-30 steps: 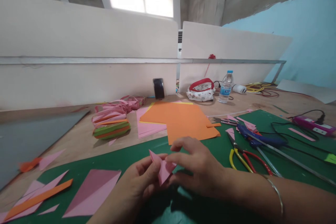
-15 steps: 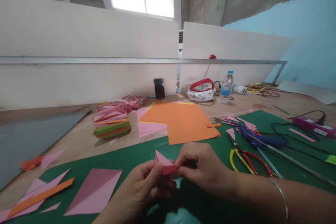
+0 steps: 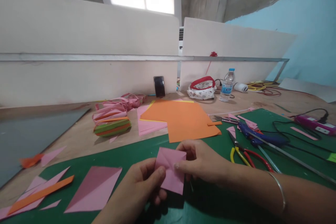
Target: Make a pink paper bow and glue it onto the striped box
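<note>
Between my hands is a small pink paper square point(image 3: 171, 178), opened out, with crease lines meeting near its middle. My left hand point(image 3: 147, 178) pinches its left edge, thumb on top and fingers beneath. At the upper right side of the square, my right hand point(image 3: 199, 161) grips it with the thumb on the face and the fingers behind. The hands hold it above a green cutting mat point(image 3: 136, 154). A larger pink paper sheet point(image 3: 94, 189) with a diagonal crease lies on the mat left of my left hand.
Orange paper point(image 3: 183, 119) lies beyond my hands. To the right are red-and-yellow pliers point(image 3: 240, 150), a blue glue gun point(image 3: 262, 138) and its cable. A water bottle point(image 3: 226, 85), a pouch point(image 3: 201, 89) and a phone point(image 3: 159, 86) stand at the back. Paper scraps point(image 3: 39, 192) lie left.
The pink paper was folded into a small pointed shape and is now opened flat as a square. My right hand has shifted its grip to the upper right edge.
</note>
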`<state>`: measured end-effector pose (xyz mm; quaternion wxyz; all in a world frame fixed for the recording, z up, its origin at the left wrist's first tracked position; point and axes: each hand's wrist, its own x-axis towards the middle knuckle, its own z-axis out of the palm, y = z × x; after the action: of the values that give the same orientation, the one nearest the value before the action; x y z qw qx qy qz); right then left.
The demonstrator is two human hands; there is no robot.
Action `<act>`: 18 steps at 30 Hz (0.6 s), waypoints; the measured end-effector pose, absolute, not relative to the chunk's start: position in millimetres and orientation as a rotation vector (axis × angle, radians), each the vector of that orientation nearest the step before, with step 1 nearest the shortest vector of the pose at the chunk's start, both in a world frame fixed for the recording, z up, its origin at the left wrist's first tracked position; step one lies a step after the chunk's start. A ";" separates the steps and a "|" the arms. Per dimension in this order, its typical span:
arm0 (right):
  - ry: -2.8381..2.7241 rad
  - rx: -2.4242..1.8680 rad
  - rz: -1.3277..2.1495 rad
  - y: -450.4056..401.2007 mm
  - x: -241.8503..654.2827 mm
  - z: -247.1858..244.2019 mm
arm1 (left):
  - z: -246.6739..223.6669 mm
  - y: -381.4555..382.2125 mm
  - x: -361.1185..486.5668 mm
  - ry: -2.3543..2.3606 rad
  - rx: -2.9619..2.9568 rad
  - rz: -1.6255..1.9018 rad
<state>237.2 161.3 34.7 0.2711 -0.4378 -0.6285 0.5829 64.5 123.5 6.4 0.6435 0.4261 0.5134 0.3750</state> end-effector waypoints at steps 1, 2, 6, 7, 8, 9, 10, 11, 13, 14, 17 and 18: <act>-1.695 -1.186 1.549 161.3 237.1 35.0 | 4.4 125.0 62.6 1.171 1.015 0.841; -1.693 -1.192 1.533 161.3 236.9 35.4 | 3.1 126.3 60.9 1.172 1.061 0.834; -1.631 -1.181 1.558 160.0 237.0 37.5 | 6.2 127.8 58.8 1.185 1.159 0.844; -1.605 -1.170 1.583 160.0 237.2 37.7 | 8.8 127.2 59.1 1.187 1.153 0.861; -1.572 -1.158 1.611 160.2 237.5 37.5 | 11.9 126.4 59.4 1.183 1.133 0.881; -1.539 -1.146 1.638 160.8 237.9 37.0 | 15.3 125.5 59.5 1.170 1.100 0.903; -1.504 -1.137 1.664 161.9 238.4 36.3 | 18.8 124.9 59.2 1.152 1.063 0.924; -1.472 -1.129 1.687 163.2 239.0 35.4 | 22.2 124.5 58.5 1.135 1.023 0.937; -1.425 -1.114 1.720 166.1 240.0 33.4 | 27.9 125.0 55.8 1.106 0.945 0.943; -1.417 -1.109 1.731 167.2 240.4 32.5 | 29.8 125.8 54.3 1.085 0.908 0.932; -1.453 -1.085 1.726 167.3 240.8 31.6 | 30.4 128.7 51.6 1.026 0.818 0.860; -1.473 -1.079 1.716 166.1 240.6 31.9 | 28.9 129.2 52.0 1.027 0.805 0.823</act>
<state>240.6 166.1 31.9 0.3124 -0.4092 -0.5585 0.6504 52.0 129.2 28.9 0.7169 0.3639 0.4639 0.3720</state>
